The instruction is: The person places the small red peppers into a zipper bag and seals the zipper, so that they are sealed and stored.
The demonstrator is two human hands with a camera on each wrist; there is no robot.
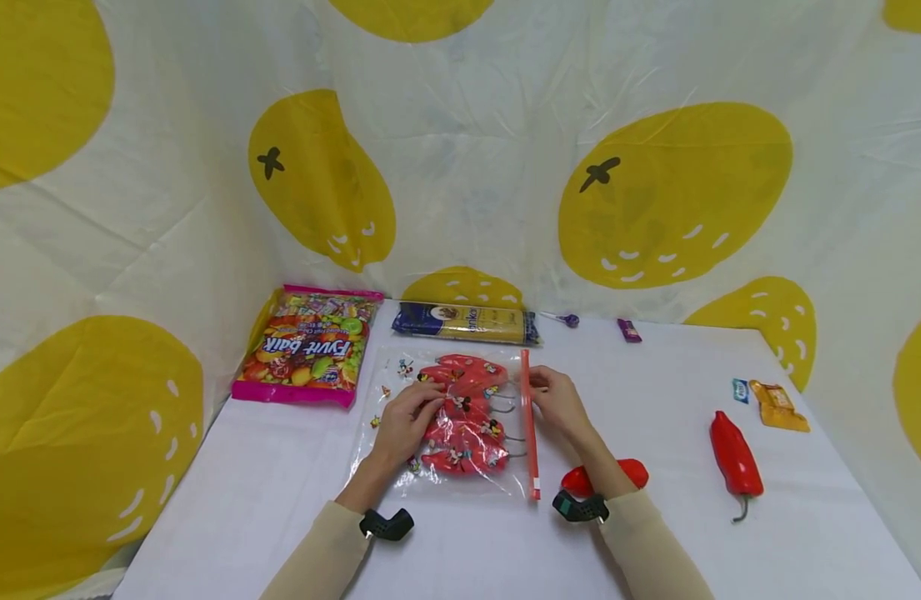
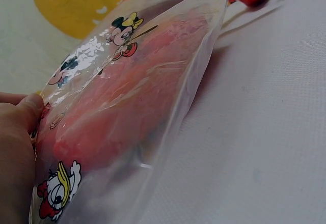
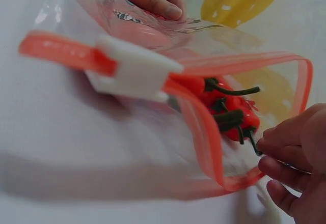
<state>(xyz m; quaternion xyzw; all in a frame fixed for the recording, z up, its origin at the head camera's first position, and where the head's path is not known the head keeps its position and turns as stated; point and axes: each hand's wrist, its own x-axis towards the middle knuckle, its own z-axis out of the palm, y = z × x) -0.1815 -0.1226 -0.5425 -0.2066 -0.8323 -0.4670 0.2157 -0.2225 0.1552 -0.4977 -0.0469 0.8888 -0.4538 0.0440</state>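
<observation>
A clear slider zip bag (image 1: 370, 450) with cartoon figures and a red zip strip (image 1: 530, 433) lies in front of me. Several red peppers (image 1: 468, 458) with dark stems fill it, stems toward the open mouth. My left hand (image 1: 409, 417) grips the bag over the peppers, thumb on its film. At the bag's right side my right hand (image 1: 556, 404) pinches the rim of the mouth. One pepper stem (image 3: 253, 143) ends right at those fingertips in the right wrist view. The white slider (image 3: 135, 71) sits at the near end of the strip.
A red pepper (image 1: 633, 472) lies partly under my right forearm, another pepper (image 1: 736, 458) farther right. Behind are a candy bag (image 1: 302, 346), a pasta packet (image 1: 468, 323), a lollipop (image 1: 571, 320) and a purple sweet (image 1: 629, 331). Small wrappers (image 1: 778, 407) lie at the right.
</observation>
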